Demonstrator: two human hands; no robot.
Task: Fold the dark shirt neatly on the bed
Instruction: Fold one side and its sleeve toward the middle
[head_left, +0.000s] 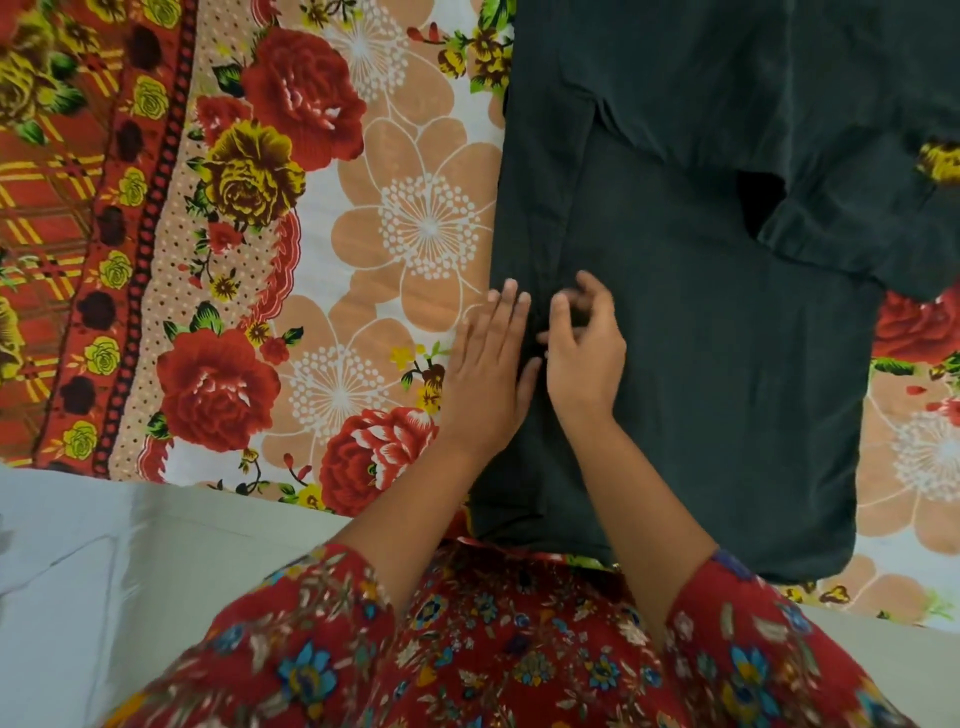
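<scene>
A floral sheet (363, 208) covers the bed. The left hand (485, 358) lies flat, fingers straight, on the left edge of the shirt (727, 364). Just beside it the right hand (584, 348) curls over a crease; whether it pinches cloth I cannot tell. The shirt lies spread on the sheet's right side, with a sleeve (841, 223) folded inward.

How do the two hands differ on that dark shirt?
The left hand lies flat with straight fingers on the left edge of the dark shirt. The right hand has curled fingers and sits further in. Whether the right hand pinches cloth is unclear. Both are over the shirt, side by side.
</scene>
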